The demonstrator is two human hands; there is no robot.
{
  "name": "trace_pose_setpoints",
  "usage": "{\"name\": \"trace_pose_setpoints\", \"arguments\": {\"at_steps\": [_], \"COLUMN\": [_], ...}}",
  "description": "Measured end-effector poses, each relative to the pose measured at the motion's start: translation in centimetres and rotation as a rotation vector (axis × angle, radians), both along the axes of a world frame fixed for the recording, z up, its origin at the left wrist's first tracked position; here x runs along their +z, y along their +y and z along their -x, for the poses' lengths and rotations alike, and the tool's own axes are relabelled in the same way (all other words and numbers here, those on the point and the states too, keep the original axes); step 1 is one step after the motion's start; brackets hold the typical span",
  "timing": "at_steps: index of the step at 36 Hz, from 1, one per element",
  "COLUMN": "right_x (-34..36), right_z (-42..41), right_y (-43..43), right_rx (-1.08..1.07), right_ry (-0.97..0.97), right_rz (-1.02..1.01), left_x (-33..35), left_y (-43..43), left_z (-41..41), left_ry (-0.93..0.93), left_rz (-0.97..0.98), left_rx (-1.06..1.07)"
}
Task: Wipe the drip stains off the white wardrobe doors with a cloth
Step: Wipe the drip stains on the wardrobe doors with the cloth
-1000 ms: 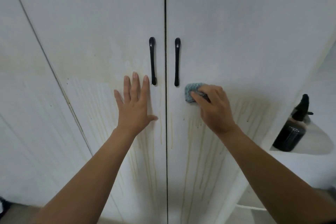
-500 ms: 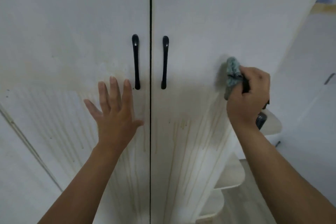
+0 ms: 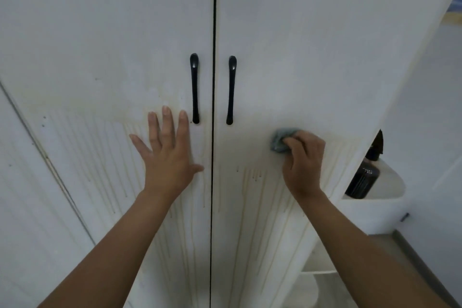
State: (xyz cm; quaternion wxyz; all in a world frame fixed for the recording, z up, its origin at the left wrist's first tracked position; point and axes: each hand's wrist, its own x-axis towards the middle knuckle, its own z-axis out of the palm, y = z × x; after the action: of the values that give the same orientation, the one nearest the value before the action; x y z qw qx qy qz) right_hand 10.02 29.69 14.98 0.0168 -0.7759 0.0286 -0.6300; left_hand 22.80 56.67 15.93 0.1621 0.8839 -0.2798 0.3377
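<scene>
Two white wardrobe doors fill the view, the left door [image 3: 100,32] and the right door [image 3: 312,32], each with a black handle [image 3: 194,87] [image 3: 231,90] by the centre gap. Yellowish drip stains [image 3: 257,207] run down both lower halves. My left hand [image 3: 167,155] lies flat with spread fingers on the left door, just below its handle. My right hand [image 3: 303,160] grips a bunched blue-grey cloth [image 3: 281,140] and presses it against the right door, right of and below its handle.
A dark pump bottle [image 3: 365,175] stands on a rounded white corner shelf [image 3: 390,190] right of the wardrobe; another shelf [image 3: 320,267] sits lower. Another white panel [image 3: 25,207] adjoins on the left. Grey floor [image 3: 405,257] shows at the lower right.
My right hand has swept the cloth from beside the handle out to the door's right edge and back toward the middle, lower down. The left hand stays flat on the left door.
</scene>
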Motion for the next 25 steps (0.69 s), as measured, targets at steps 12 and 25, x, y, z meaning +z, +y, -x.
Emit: {"name": "trace_pose_setpoints", "arguments": {"at_steps": [12,25], "right_x": [7.5,-4.2], "right_z": [-0.2,2.0], "right_y": [-0.4,0.7], "right_rx": [0.042,0.164], "right_ry": [-0.187,0.247], "right_rz": [-0.224,-0.074], "left_x": [0.3,0.0], "left_y": [0.1,0.6], "left_z": [0.5,0.4], "left_ry": [0.052,-0.017], "left_rz": [-0.007,-0.020], "left_rx": [0.012,0.028]}}
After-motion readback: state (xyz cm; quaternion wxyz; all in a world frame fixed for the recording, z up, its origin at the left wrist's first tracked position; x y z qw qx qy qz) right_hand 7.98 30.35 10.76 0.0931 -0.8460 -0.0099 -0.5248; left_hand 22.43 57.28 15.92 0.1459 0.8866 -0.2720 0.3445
